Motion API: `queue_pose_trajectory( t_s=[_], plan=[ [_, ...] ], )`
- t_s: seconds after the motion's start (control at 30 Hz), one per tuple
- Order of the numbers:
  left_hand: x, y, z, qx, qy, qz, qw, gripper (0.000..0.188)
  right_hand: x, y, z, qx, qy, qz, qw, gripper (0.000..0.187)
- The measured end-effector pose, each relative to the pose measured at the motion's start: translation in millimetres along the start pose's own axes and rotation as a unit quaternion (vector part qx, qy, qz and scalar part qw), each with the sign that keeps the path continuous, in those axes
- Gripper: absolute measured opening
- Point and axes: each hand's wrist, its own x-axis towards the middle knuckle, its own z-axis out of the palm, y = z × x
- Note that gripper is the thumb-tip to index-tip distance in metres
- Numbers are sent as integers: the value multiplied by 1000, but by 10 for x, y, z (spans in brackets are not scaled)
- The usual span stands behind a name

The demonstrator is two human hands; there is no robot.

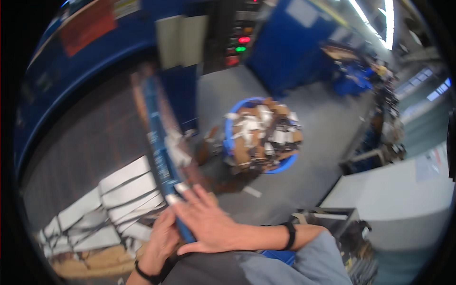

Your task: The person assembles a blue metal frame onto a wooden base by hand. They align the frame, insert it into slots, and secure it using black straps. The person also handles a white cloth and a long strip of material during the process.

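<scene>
A long blue rail [161, 147] runs away from me along the edge of a dark slatted bed. My right hand [209, 223] lies over its near end, palm down, fingers stretched out, with white coverings on some fingertips. Just left of it, my left hand [164, 237] is closed beside the rail, its fingers curled and partly hidden. What it holds, if anything, I cannot make out. White sheet pieces [130, 185] with dark gaps between them lie on the slatted bed [90, 128], left of my hands. Motion blurs the rail and my fingertips.
A round blue bin [229, 128] heaped with brown and white scraps stands on the grey floor [318, 123]. Behind it are a blue cabinet [285, 47] and a panel with lit red and green indicators [242, 45]. A white-topped surface [389, 194] stands at right.
</scene>
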Motion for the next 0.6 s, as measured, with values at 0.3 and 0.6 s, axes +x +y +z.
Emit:
queue_pose_trajectory(
  t_s=[0.3, 0.6],
  plan=[
    [137, 7, -177, 13, -12, -12, 1000, 42, 25, 63, 187, 64, 7, 37, 997, 120],
    [170, 85, -78, 26, 31, -17, 999, 49, 135, 141, 326, 73, -17, 62, 995, 113]
  ],
)
